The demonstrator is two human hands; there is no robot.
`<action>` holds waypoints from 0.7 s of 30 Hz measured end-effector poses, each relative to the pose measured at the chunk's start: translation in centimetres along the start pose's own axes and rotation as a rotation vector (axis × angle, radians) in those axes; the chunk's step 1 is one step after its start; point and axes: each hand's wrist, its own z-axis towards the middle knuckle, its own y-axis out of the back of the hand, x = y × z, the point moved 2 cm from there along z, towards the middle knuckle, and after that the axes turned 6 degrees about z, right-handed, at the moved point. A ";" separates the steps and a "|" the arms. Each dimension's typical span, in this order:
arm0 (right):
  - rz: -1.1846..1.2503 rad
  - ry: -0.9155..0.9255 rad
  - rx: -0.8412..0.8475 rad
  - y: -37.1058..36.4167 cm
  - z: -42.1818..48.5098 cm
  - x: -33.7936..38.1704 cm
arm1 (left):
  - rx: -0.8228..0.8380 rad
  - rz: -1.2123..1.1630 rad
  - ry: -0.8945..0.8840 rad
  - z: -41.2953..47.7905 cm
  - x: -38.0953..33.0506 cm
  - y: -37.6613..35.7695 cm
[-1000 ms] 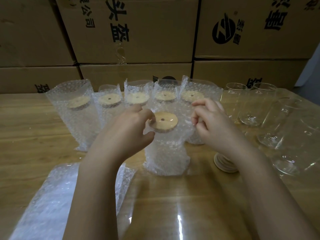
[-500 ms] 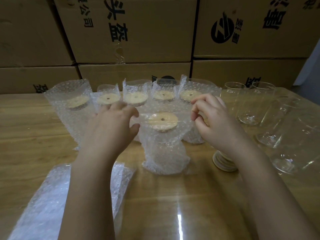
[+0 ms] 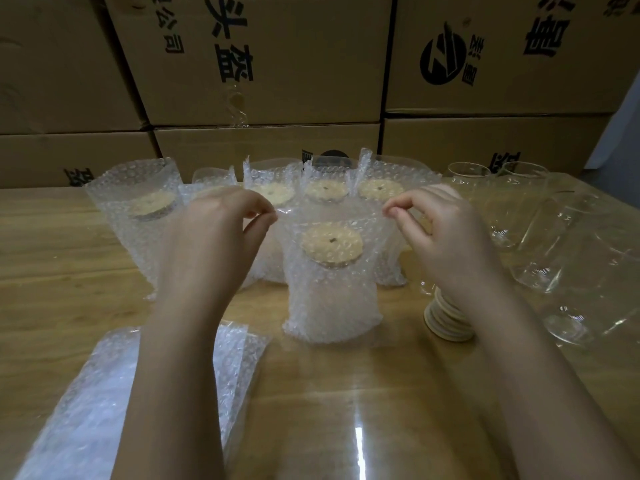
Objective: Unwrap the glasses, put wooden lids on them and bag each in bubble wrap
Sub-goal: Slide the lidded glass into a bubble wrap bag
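Observation:
A glass with a round wooden lid (image 3: 331, 244) stands upright inside a bubble wrap bag (image 3: 330, 299) at the table's middle. My left hand (image 3: 214, 233) pinches the bag's top edge on the left. My right hand (image 3: 446, 233) pinches the top edge on the right. Both hold the mouth of the bag stretched open above the lid. Behind it stands a row of several bagged, lidded glasses (image 3: 142, 216). A short stack of wooden lids (image 3: 446, 320) lies by my right wrist, partly hidden by it.
Bare glasses (image 3: 519, 202) stand and lie at the right, some in clear wrap (image 3: 588, 258). A pile of flat bubble wrap bags (image 3: 86, 403) lies at the front left. Stacked cardboard boxes (image 3: 263, 64) wall off the back of the wooden table (image 3: 52, 258).
Both hands rose and moved apart, from beside the lid to the bag's top corners. The bag's mouth is now pulled up and wide above the lid.

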 end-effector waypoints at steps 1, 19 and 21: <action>0.001 0.009 -0.017 0.0 0.0 0.0 | -0.014 -0.011 0.008 0.0 0.0 0.0; 0.089 -0.051 -0.104 0.3 0.0 -0.5 | 0.002 -0.195 0.121 0.0 0.6 -1.0; 0.167 -0.102 -0.080 0.2 0.0 -1.0 | 0.017 -0.262 0.155 0.0 0.5 -1.3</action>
